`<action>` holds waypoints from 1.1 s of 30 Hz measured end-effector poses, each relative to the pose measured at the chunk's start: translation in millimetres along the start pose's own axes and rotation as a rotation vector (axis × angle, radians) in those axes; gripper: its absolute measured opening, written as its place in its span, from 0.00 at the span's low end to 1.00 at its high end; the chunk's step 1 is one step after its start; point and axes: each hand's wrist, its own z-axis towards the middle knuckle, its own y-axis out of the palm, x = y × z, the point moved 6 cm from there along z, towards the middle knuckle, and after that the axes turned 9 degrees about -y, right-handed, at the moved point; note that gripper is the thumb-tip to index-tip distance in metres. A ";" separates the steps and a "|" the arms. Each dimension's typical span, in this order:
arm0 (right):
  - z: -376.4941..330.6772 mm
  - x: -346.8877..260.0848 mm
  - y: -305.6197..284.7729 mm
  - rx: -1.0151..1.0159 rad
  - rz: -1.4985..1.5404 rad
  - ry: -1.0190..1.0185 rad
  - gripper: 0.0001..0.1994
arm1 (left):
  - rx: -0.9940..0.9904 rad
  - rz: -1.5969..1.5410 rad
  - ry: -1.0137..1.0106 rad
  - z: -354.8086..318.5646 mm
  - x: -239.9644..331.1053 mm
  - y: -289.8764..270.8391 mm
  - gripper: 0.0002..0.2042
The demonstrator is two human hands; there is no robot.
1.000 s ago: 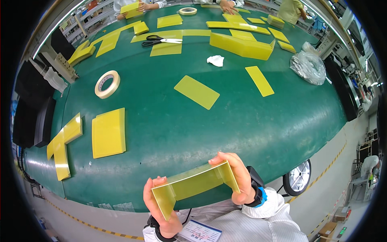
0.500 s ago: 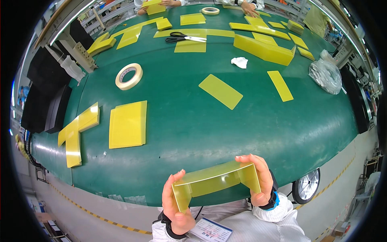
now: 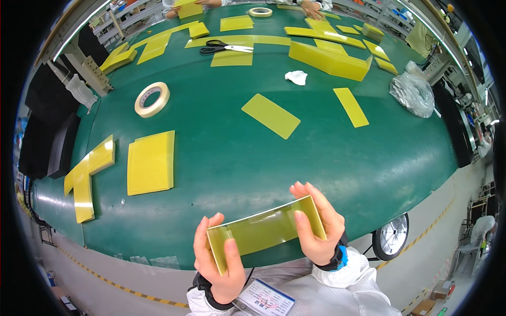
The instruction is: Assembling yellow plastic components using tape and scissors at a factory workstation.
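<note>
Two ends of the folded yellow sheet (image 3: 266, 230) are pinched, one by your left hand (image 3: 215, 263), one by your right hand (image 3: 322, 234); neither grip is nearer. Its long axis spans between them, over the tabletop (image 3: 232, 163) near edge.

Bright strip lights (image 3: 81, 30) at upper edges; glare on green table (image 3: 237, 168); straight lines bent.

Green table (image 3: 221, 168): yellow sheet stack (image 3: 151, 163) beyond and left of the left grip (image 3: 220, 273), tape roll (image 3: 164, 97) (lying flat) farther out, narrow yellow sheet (image 3: 351, 108) and white scrap (image 3: 297, 78) beyond the right grip (image 3: 325, 237)
</note>
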 end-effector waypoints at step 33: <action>-21.3 5.5 -5.8 0.120 -0.037 -0.189 0.23 | 0.120 0.501 0.223 -3.7 12.2 -4.4 0.30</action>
